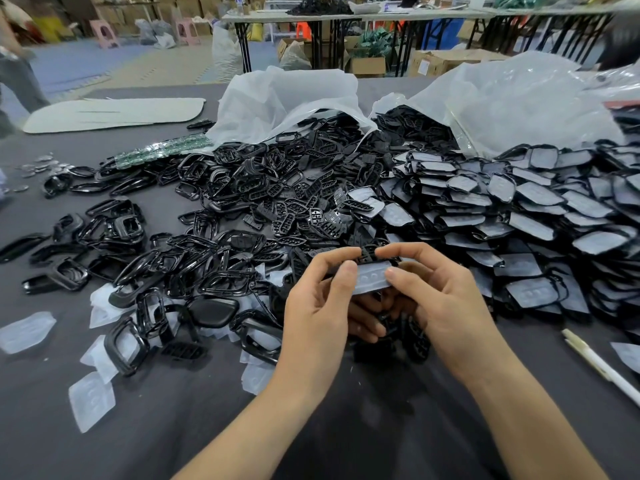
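Pad (370,278): translucent, long axis left–right, held between both hands on the near side of the pile (277,202).
Left hand (320,303): curled fingers pinch its left end.
Right hand (445,299): pinches its right end, equally near.
Frame (372,255): black, touching the Pad's far edge.

Just one view here: a wide-angle cam worn on the person's head, aimed forward and down. It sits close enough that the left hand (318,306) and right hand (446,303), both pinching the clear pad (370,278), land just below mid-frame, with the forearms running in from the bottom edge. Beyond the hands it takes in the heap of black parts (263,202) and the plastic bags (287,98), and far past those the folding tables (346,15) along the top edge.
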Available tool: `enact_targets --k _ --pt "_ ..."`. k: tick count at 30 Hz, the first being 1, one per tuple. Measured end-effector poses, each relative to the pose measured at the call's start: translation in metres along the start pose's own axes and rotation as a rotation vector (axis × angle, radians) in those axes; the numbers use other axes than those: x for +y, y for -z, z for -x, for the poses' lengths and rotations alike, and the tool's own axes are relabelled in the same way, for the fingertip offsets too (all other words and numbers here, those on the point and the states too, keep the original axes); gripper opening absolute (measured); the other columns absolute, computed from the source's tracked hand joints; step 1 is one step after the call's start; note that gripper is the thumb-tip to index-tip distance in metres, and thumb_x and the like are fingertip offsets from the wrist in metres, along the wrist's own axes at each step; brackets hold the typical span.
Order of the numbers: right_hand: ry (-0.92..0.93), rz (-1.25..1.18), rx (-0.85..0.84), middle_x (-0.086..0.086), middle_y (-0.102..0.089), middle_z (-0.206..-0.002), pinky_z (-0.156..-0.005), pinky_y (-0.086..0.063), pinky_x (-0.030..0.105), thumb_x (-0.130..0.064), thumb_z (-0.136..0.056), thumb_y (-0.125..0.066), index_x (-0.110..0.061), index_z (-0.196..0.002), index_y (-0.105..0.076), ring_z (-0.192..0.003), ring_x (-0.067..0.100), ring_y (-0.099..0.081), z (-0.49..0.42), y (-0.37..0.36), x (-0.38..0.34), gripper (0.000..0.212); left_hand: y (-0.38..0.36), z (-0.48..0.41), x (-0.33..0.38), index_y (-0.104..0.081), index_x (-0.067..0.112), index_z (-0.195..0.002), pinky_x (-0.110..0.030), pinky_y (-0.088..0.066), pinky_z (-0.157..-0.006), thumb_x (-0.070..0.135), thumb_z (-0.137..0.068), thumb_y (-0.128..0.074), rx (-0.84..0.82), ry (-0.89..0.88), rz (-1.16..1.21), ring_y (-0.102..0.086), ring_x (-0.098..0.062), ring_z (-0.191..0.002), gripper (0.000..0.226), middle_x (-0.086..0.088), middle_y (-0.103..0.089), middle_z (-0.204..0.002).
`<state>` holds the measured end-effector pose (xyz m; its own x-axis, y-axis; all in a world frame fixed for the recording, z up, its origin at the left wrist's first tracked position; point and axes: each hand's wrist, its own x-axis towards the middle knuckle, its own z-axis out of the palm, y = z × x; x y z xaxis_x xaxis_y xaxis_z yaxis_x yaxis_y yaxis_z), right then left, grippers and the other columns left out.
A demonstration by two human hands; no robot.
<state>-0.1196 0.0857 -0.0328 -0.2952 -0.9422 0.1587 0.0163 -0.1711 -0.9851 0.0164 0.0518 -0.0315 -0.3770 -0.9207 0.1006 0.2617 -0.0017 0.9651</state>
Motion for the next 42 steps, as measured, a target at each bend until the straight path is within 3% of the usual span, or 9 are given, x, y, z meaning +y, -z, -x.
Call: enact_targets --k 2,7,13,16,18,21,23,29,42 --pt "-0.004 -0.002 0.014 0.008 -0.064 -0.075 -0.066 -0.053 0.032 -0.004 -0.09 -0.06 -0.023 -0.093 -0.072 -0.071 0.022 -0.059 -0.001 0.001 0.0 0.023 0.0 -0.001 0.0 -0.063 0.019 -0.106 -0.025 -0.048 -0.043 0.013 -0.096 -0.053 -0.01 -0.014 -0.046 -0.059 -0.022 -0.046 0.015 -0.007 -0.065 -0.061" --pt "0.004 0.007 0.028 0.022 -0.065 -0.081 -0.068 -0.053 0.042 -0.002 -0.089 -0.06 -0.02 -0.093 -0.072 -0.07 0.027 -0.06 0.0 0.001 -0.001 0.022 0.0 -0.002 -0.002 -0.065 0.019 -0.105 -0.024 -0.048 -0.045 0.004 -0.093 -0.057 -0.021 -0.015 -0.044 -0.059 -0.018 -0.046 0.021 -0.005 -0.064 -0.059" --pt "0.007 0.031 0.031 0.007 -0.069 -0.075 -0.061 -0.052 0.026 -0.002 -0.088 -0.06 -0.023 -0.09 -0.073 -0.066 0.018 -0.061 0.0 0.001 -0.001 0.025 0.0 -0.003 -0.003 -0.064 0.017 -0.104 -0.023 -0.046 -0.044 -0.001 -0.094 -0.053 -0.019 -0.007 -0.025 -0.057 -0.017 -0.044 0.024 -0.005 -0.062 -0.057" --pt "-0.028 -0.014 0.044 0.007 -0.068 -0.076 -0.066 -0.052 0.034 -0.018 -0.087 -0.066 -0.022 -0.092 -0.072 -0.068 0.021 -0.061 0.0 0.0 -0.001 0.009 0.0 -0.002 -0.003 -0.064 0.018 -0.104 -0.023 -0.047 -0.045 0.0 -0.094 -0.053 -0.026 -0.017 -0.035 -0.058 -0.017 -0.045 0.024 -0.005 -0.063 -0.059" --pt "-0.086 -0.053 0.035 0.007 -0.065 -0.071 -0.063 -0.048 0.036 -0.039 -0.085 -0.062 -0.016 -0.091 -0.071 -0.063 0.022 -0.059 0.001 -0.003 -0.001 0.026 -0.001 0.0 -0.003 -0.063 0.017 -0.107 -0.023 -0.048 -0.046 0.0 -0.094 -0.053 -0.047 -0.038 -0.047 -0.058 -0.018 -0.047 0.023 -0.005 -0.064 -0.06" --pt "-0.139 -0.11 -0.008 0.008 -0.054 -0.055 -0.048 -0.041 0.022 -0.052 -0.09 -0.052 -0.007 -0.073 -0.066 -0.044 0.02 -0.05 0.002 -0.011 -0.003 0.05 -0.004 0.002 -0.003 -0.061 0.015 -0.109 -0.023 -0.049 -0.048 0.0 -0.095 -0.053 -0.066 -0.057 -0.043 -0.059 -0.017 -0.047 0.022 -0.004 -0.064 -0.061" --pt "-0.13 -0.116 -0.002 0.005 -0.051 -0.05 -0.04 -0.037 0.018 -0.047 -0.087 -0.049 -0.012 -0.067 -0.066 -0.039 0.016 -0.046 0.003 -0.015 -0.004 0.044 -0.004 0.003 -0.003 -0.061 0.014 -0.109 -0.023 -0.05 -0.048 0.0 -0.095 -0.054 -0.068 -0.061 -0.044 -0.06 -0.016 -0.048 0.021 -0.004 -0.064 -0.06" --pt "-0.023 0.102 0.074 -0.002 -0.052 -0.048 -0.04 -0.037 0.022 -0.023 -0.097 -0.051 -0.003 -0.074 -0.061 -0.039 0.011 -0.045 0.002 -0.013 0.002 0.032 -0.005 0.004 -0.004 -0.062 0.013 -0.104 -0.024 -0.051 -0.048 0.005 -0.094 -0.056 -0.056 -0.079 -0.086 -0.061 -0.016 -0.047 0.014 -0.005 -0.067 -0.062" --pt "-0.031 0.018 0.03 -0.004 -0.047 -0.042 -0.035 -0.032 0.015 -0.031 -0.091 -0.052 -0.008 -0.066 -0.058 -0.032 0.006 -0.041 0.002 -0.016 0.0 0.034 -0.003 0.003 -0.005 -0.058 0.009 -0.093 -0.025 -0.05 -0.044 0.005 -0.099 -0.048 -0.032 -0.075 -0.072 -0.059 -0.019 -0.043 0.012 -0.011 -0.066 -0.06"
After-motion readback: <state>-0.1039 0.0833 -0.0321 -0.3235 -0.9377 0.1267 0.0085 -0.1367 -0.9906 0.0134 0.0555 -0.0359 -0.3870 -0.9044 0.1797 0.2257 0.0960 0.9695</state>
